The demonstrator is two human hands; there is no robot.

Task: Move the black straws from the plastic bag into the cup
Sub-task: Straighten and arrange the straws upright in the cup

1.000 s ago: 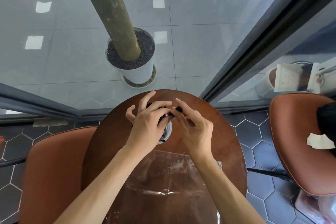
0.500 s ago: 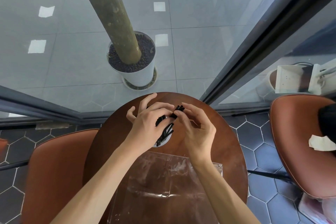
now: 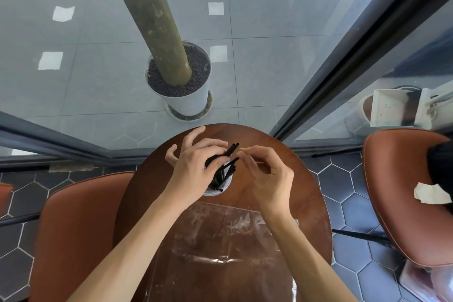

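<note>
- The black straws [image 3: 226, 169] are standing in the cup [image 3: 219, 190], which sits around the middle of the round wooden table [image 3: 289, 193]. Their tops fan out up and to the right.
- The left hand [image 3: 196, 169] is over the cup's left side, with its thumb and a couple of fingers curled round the straw bunch. The other fingers are splayed out toward the far side.
- The right hand [image 3: 267, 174] is just right of the cup, fingers curled in with the tips narrowly pinched near the straw tops. Can't tell if it's actually got hold of one.
- The plastic bag [image 3: 220, 247] lies flat on the near part of the table, between the forearms. It's clear, and no straws show in it.
- Brown chairs sit left [image 3: 73, 228] and right [image 3: 404, 191] of the table, and a potted trunk [image 3: 186, 95] stands beyond the glass.
</note>
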